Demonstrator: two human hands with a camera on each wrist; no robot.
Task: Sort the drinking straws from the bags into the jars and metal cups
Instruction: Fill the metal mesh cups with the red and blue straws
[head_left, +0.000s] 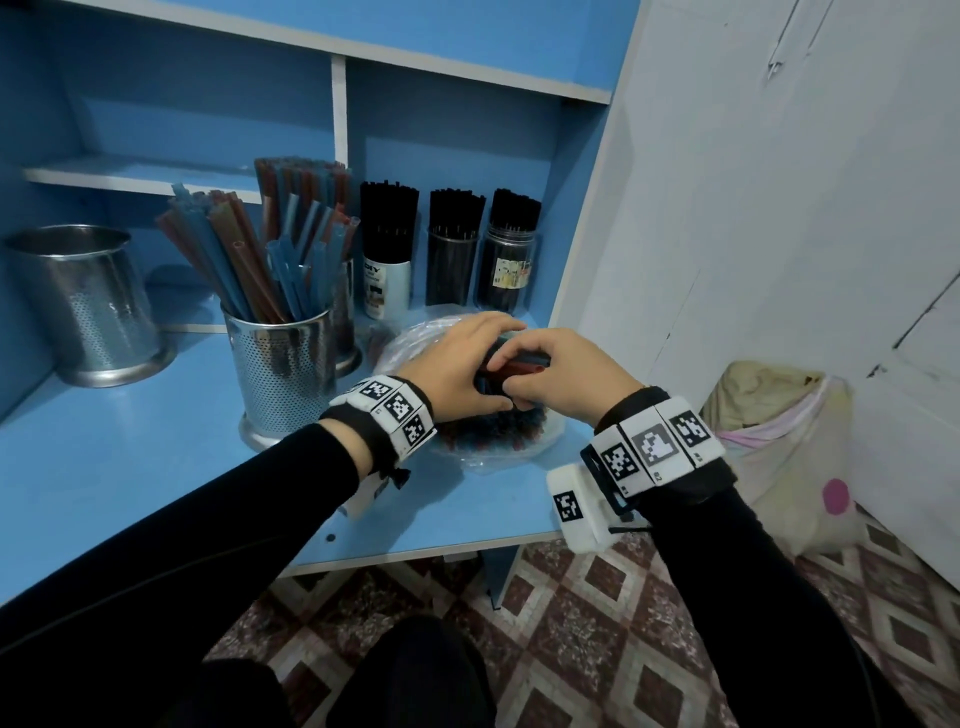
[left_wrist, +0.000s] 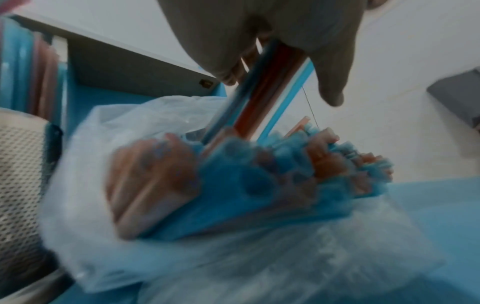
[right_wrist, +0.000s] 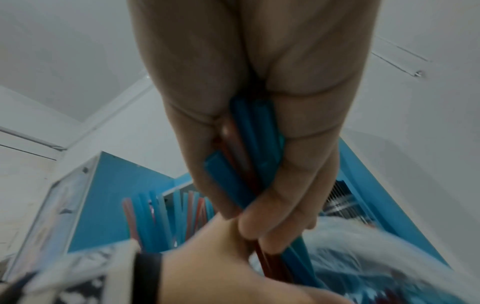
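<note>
Both hands meet over the clear bag (head_left: 470, 457) on the blue worktop (head_left: 156, 467), the right grip (head_left: 566, 374) and left grip (head_left: 457, 364) clamped on red and blue straws (head_left: 519, 368).

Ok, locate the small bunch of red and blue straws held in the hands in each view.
Head: bunch of straws at centre, between left hand and right hand.
Left wrist: top centre, running down from the fingers.
Right wrist: centre, gripped in the right hand.
Shared landmark: the clear plastic bag beneath.
</note>
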